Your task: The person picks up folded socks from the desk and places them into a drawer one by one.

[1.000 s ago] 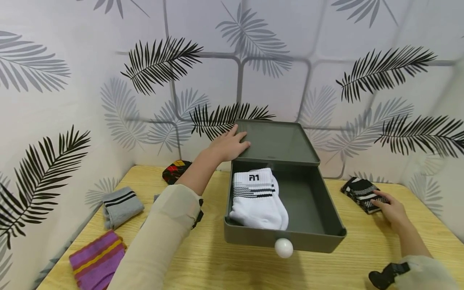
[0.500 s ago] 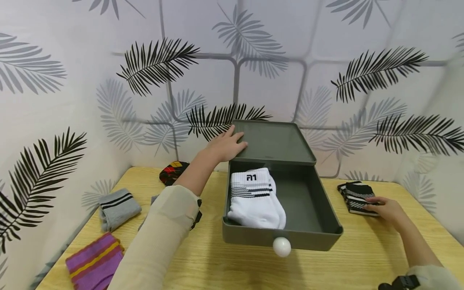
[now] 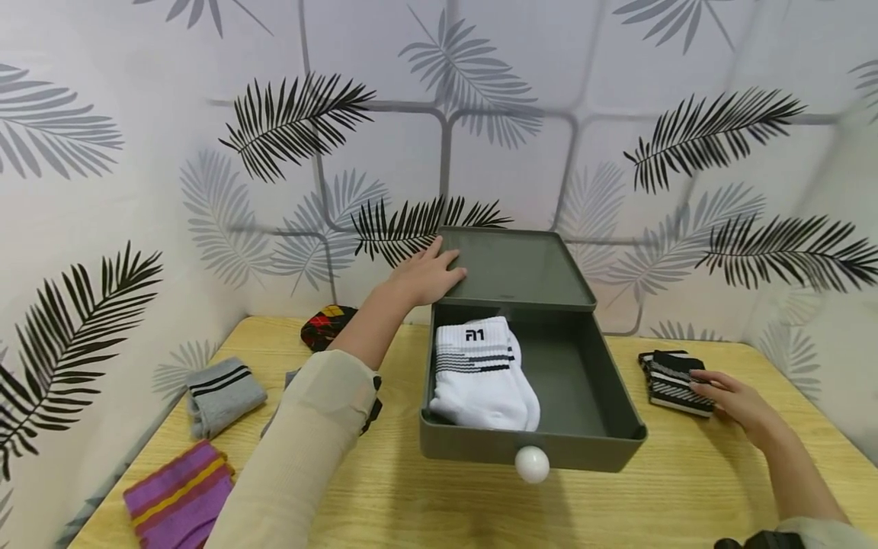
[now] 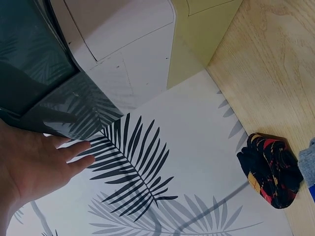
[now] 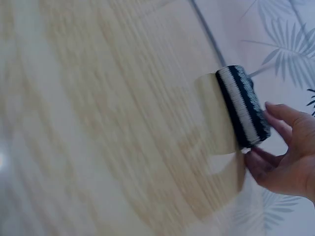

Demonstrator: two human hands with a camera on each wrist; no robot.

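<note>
My left hand point(image 3: 421, 278) rests on the left edge of the top of a dark grey drawer box point(image 3: 521, 263), its fingers spread and straight. The drawer point(image 3: 620, 431) with a white knob point(image 3: 532, 464) is pulled out at the front. White socks point(image 3: 480, 385) with black stripes and a logo lie in its left half. At the right of the table, my right hand point(image 3: 744, 404) pinches the near right end of a folded black-and-white sock point(image 3: 675, 381). In the right wrist view, fingers and thumb of that hand close around one end of the striped sock point(image 5: 241, 108).
On the left of the table point(image 3: 384, 488) lie a folded grey sock point(image 3: 226, 393) with black stripes, a purple sock point(image 3: 181, 492) with yellow stripes, and a black sock point(image 3: 328, 326) with red and yellow patches. Another grey item point(image 3: 289, 377) is mostly behind my left sleeve. Leaf-patterned cloth surrounds the table.
My right hand has drawn in on the black-and-white sock, which has turned and shifted slightly nearer. My left hand stays on the drawer box. The head view has shifted slightly.
</note>
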